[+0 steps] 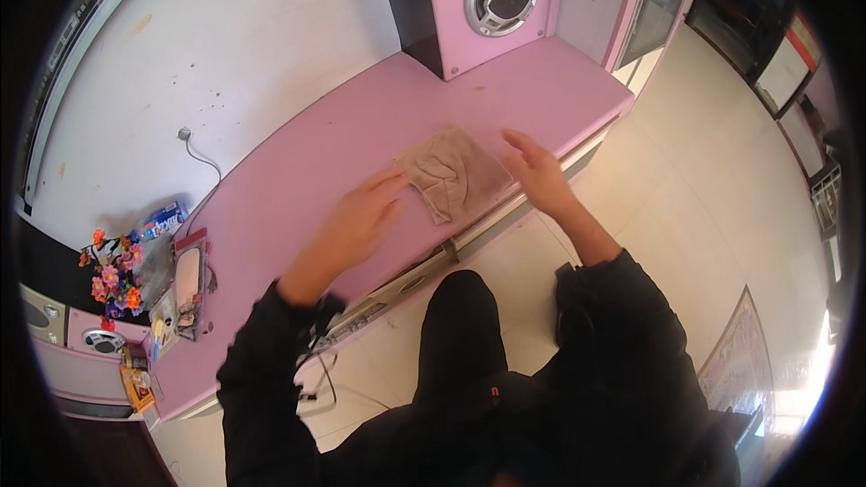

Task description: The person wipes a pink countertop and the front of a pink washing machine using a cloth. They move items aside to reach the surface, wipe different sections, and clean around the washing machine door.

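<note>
A folded brown cloth (477,166) lies on the pink top of a long low cabinet (298,179), its near-left part creased and uneven. My left hand (358,223) is at the cloth's left edge, fingers stretched out and holding nothing; whether the fingertips touch the fabric cannot be made out. On the other side, my right hand (541,172) is beside the cloth's right edge, above the cabinet's front edge. Its thumb and fingers are apart, with nothing between them. Both hands look slightly blurred.
A pink-fronted loudspeaker (500,0) stands at the cabinet's back right. Artificial flowers (115,277), a plastic bottle (162,220) and a red-edged box (191,277) crowd the left end. Cables (331,379) hang over the tiled floor (676,196) near my legs.
</note>
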`<state>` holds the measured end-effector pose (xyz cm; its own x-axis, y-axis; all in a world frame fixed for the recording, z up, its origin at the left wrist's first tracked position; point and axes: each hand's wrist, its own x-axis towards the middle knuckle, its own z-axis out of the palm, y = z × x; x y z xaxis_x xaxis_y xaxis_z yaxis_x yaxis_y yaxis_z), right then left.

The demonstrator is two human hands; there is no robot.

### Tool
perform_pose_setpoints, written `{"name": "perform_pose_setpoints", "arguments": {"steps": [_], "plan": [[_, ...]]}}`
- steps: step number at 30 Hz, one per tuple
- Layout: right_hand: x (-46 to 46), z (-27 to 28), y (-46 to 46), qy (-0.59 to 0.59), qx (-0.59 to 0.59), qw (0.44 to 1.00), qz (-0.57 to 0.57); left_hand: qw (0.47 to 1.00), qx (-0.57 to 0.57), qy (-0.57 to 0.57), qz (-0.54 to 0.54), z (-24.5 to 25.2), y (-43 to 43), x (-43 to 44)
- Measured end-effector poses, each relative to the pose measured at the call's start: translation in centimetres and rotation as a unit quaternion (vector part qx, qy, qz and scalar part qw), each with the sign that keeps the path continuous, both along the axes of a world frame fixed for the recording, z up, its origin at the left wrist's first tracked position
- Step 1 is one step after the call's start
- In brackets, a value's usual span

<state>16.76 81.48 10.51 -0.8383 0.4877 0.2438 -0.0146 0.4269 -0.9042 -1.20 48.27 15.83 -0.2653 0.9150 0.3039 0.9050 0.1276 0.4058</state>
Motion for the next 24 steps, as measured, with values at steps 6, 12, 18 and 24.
{"name": "perform_pose_setpoints", "arguments": {"steps": [6,12,18,24], "plan": [[3.9,0.7,3.3,0.023,-0.055,0.993,-0.102,0.983,-0.161,0.087,-0.028,-6.0,15.2,0.5],[7.4,3.0,4.9,-0.002,-0.04,0.992,-0.117,0.98,-0.108,0.115,0.123,-9.2,17.8,-4.0],[10.0,5.1,5.6,-0.035,0.103,0.983,-0.15,0.965,-0.16,-0.025,0.209,-8.0,22.5,-16.4],[12.5,5.7,7.1,0.019,0.258,0.952,-0.164,0.954,-0.128,0.12,0.244,-11.9,26.4,-29.4]]}}
